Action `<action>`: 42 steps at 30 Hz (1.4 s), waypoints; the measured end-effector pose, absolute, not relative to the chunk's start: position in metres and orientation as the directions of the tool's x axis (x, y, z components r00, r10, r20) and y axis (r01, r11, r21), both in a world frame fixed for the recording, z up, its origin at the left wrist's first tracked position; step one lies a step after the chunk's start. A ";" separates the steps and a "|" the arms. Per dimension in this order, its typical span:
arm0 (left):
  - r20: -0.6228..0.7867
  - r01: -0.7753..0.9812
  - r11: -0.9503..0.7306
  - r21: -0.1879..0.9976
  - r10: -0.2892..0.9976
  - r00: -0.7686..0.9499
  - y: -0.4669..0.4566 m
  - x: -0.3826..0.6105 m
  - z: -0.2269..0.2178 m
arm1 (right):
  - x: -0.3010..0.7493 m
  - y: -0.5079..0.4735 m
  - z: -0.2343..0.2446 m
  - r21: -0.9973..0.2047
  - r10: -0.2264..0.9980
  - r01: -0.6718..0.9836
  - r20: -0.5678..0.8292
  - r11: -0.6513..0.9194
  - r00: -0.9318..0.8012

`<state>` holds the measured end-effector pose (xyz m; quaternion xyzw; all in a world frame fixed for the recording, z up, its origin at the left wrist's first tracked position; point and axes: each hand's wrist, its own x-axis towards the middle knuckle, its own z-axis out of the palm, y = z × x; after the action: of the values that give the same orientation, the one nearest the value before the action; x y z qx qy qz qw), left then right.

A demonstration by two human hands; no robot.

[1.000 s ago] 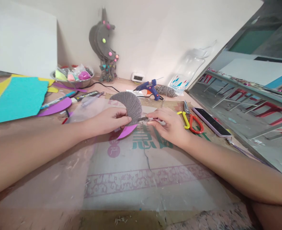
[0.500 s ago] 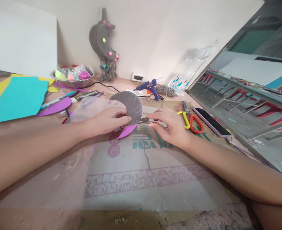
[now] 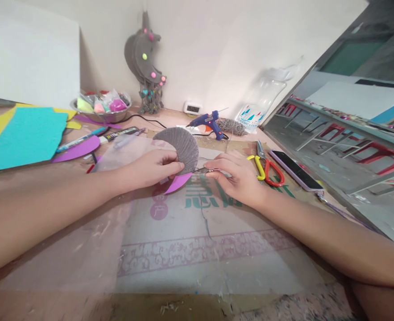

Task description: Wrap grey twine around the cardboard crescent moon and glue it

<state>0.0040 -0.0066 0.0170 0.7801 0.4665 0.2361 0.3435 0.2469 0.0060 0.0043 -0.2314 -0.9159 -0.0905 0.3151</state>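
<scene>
My left hand [image 3: 153, 168] pinches a crescent moon shape [image 3: 188, 145] by its inner curve. Grey yarn is wrapped closely round most of the crescent, and its lower tip is bare purple card [image 3: 178, 183]. My right hand [image 3: 235, 176] is closed at the crescent's right side, thumb and forefinger together on grey yarn [image 3: 201, 170] that runs to the wrapped edge. Part of that yarn is hidden by the fingers. Both hands are above a translucent sheet [image 3: 170, 276] lying over printed cardboard.
Behind the hands lie a blue glue gun [image 3: 207, 119], a ball of grey yarn [image 3: 232, 126] and a small clock [image 3: 192, 108]. Scissors [image 3: 267, 169] and a phone [image 3: 296, 170] are at right. A bowl [image 3: 99, 117], pens and turquoise sheet [image 3: 22, 138] are at left. A decorated moon [image 3: 143, 58] hangs behind.
My right fingers have shifted slightly, and the yarn between them and the crescent looks thinner. My left hand and the crescent stay nearly in place.
</scene>
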 end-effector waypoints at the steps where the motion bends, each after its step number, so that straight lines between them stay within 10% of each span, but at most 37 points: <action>1: 0.051 0.567 -0.332 0.754 0.890 0.454 -0.007 0.004 0.017 | 0.247 0.006 0.004 0.018 0.369 0.480 0.615 0.877 -0.697; 42: 0.035 0.549 -0.321 0.772 0.884 0.467 -0.008 0.004 0.017 | 0.247 0.007 0.002 -0.029 0.413 0.514 0.633 0.857 -0.654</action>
<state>0.0039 -0.0078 0.0171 0.7782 0.4603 0.2341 0.3573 0.2467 0.0068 0.0024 -0.2559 -0.9062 -0.0768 0.3278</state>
